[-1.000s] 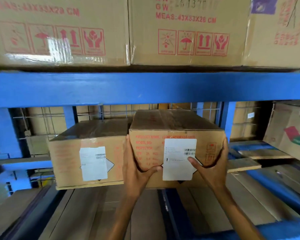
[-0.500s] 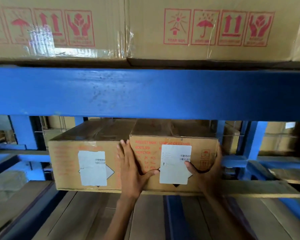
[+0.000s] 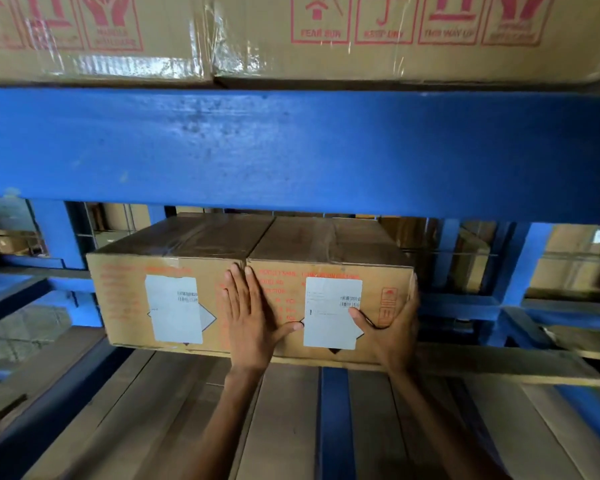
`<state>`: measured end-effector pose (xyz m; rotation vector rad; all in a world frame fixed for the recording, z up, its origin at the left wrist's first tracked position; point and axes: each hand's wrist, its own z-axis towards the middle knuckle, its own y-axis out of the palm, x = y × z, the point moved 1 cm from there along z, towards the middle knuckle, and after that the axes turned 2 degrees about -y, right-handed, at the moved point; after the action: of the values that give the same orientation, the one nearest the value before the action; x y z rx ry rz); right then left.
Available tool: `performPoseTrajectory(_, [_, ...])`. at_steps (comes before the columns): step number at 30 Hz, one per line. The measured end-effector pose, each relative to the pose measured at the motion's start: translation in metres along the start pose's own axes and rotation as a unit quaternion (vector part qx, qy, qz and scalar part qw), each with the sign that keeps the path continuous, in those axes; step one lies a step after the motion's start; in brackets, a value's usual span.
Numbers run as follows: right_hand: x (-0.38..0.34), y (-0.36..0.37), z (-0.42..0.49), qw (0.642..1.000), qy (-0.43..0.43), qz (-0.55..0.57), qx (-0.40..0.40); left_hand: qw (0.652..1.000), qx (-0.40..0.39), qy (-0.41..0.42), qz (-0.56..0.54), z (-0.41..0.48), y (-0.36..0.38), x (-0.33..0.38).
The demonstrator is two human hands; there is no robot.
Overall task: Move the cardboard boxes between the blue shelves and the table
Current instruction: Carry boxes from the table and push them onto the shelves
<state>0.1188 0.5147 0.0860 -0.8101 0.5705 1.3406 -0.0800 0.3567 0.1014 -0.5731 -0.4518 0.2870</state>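
Two brown cardboard boxes with white labels stand side by side on the wooden deck of the blue shelf. The right box (image 3: 326, 242) touches the left box (image 3: 125, 299), and their fronts are about flush. My left hand (image 3: 253, 323) presses flat on the right box's front, fingers straight, right by the seam between the boxes. My right hand (image 3: 392, 334) wraps the box's right front corner, thumb on the label and fingers round the side.
A thick blue beam (image 3: 291, 150) crosses just above the boxes. Large cardboard boxes (image 3: 395, 60) with red handling symbols sit on the level above. Wooden boards (image 3: 173, 410) and a blue strut (image 3: 333, 420) lie below my arms. More boxes stand behind wire mesh.
The right box has slid back into the shelf until level with the left box. My left hand shifted from the box's left side to its front. The view moved closer.
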Motion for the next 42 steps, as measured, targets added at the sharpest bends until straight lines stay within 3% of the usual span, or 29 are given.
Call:
performPoseTrajectory(2, [-0.001, -0.004, 0.0, 0.998, -0.041, -0.025, 0.027, 1.0, 0.006, 0.004, 0.002, -0.004, 0.001, 0.0])
performPoseTrajectory(5, [-0.003, -0.005, -0.001, 0.972, -0.159, -0.152, 0.079, 0.999, 0.015, 0.024, -0.026, -0.015, 0.009, 0.009])
performPoseTrajectory(9, [-0.011, 0.015, -0.011, 0.915, -0.29, -0.272, 0.065, 0.998, 0.03, 0.05, -0.019, -0.021, 0.028, 0.027])
performPoseTrajectory(11, [-0.009, 0.029, -0.016, 0.893, -0.313, -0.319, 0.047, 0.999, 0.036, 0.04, 0.009, -0.019, 0.038, 0.03])
performPoseTrajectory(23, [0.022, 0.06, -0.005, 0.874, -0.298, -0.381, 0.05, 0.991, 0.112, 0.061, 0.028, -0.005, 0.08, 0.007])
performPoseTrajectory(29, [0.003, 0.039, -0.011, 0.892, -0.284, -0.353, -0.008, 0.998, 0.052, 0.043, 0.007, -0.015, 0.054, 0.019])
performPoseTrajectory(37, [-0.025, -0.035, -0.038, 0.906, -0.286, -0.269, -0.16, 0.989, -0.061, 0.003, -0.138, -0.062, -0.006, 0.063])
performPoseTrajectory(42, [-0.028, -0.098, -0.073, 0.909, -0.176, -0.31, -0.216, 0.972, -0.157, 0.013, -0.176, -0.103, -0.017, 0.11])
